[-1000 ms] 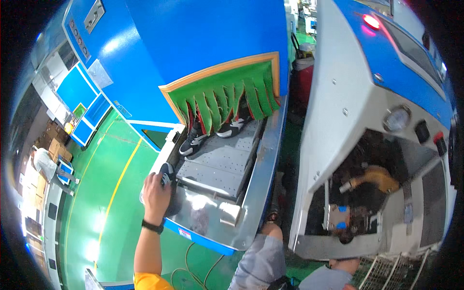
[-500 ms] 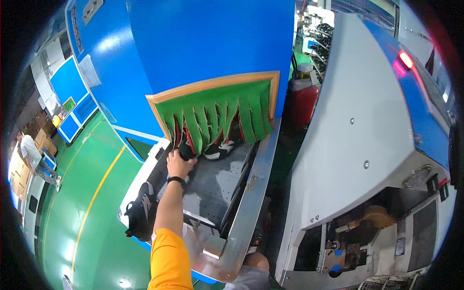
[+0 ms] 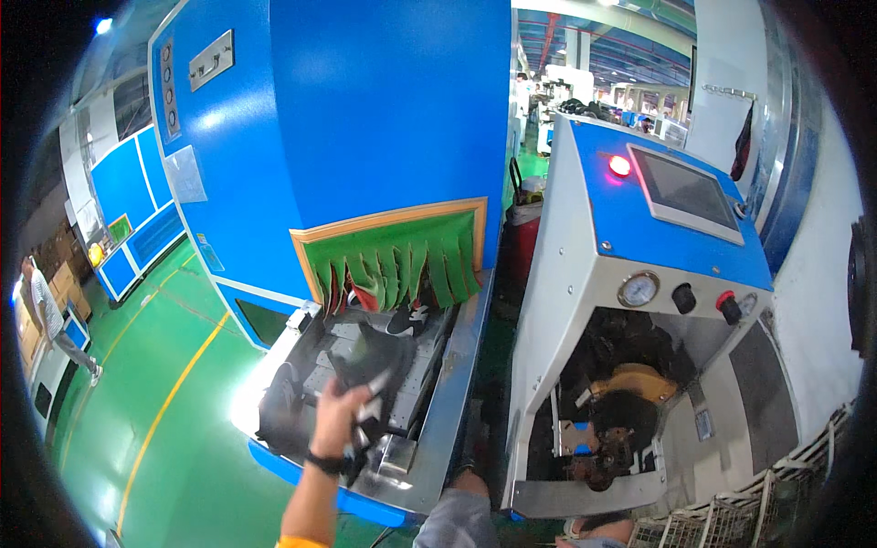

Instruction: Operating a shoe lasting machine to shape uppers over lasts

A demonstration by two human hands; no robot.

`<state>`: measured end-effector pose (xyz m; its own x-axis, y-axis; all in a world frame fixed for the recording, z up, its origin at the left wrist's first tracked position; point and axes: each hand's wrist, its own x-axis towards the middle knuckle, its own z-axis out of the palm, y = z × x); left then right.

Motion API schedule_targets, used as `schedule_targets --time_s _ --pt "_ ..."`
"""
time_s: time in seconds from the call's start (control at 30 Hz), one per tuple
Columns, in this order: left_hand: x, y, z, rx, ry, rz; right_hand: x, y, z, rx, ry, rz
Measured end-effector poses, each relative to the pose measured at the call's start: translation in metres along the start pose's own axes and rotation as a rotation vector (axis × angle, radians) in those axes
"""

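The left hand [image 3: 340, 416] was wrapped round a blurred dark shoe [image 3: 382, 361] above the conveyor's [image 3: 462, 365] near end, its length seemingly toward the far edge, a second shoe [image 3: 279, 406] along the left edge, the right hand beyond my view.

1. The sleeve [image 3: 301, 542] was bright yellow-orange, and just its end showed.
2. A black band [image 3: 329, 463] went round the left wrist [image 3: 331, 447].
3. The shorts [image 3: 457, 522] were pale grey-blue and stopped near the knee [image 3: 470, 483].

Held shoe [image 3: 387, 373] is blk/wht, curtain [image 3: 393, 265] grn, tall machine [image 3: 388, 110] blu.
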<state>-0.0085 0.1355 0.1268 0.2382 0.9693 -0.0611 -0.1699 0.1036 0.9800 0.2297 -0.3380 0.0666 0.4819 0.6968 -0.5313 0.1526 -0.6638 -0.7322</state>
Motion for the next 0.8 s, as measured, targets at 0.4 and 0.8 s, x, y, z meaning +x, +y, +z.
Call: schedule_targets --time_s 0.4,0.8 --pt "-0.272 -0.035 0.112 -0.372 -0.929 -0.522 -0.031 -0.103 -0.012 0.910 -0.143 -0.678" --pt "-0.300 -0.097 0.146 0.081 -1.091 -0.660 -0.061 0.009 -0.030 1.796 -0.631 0.095"
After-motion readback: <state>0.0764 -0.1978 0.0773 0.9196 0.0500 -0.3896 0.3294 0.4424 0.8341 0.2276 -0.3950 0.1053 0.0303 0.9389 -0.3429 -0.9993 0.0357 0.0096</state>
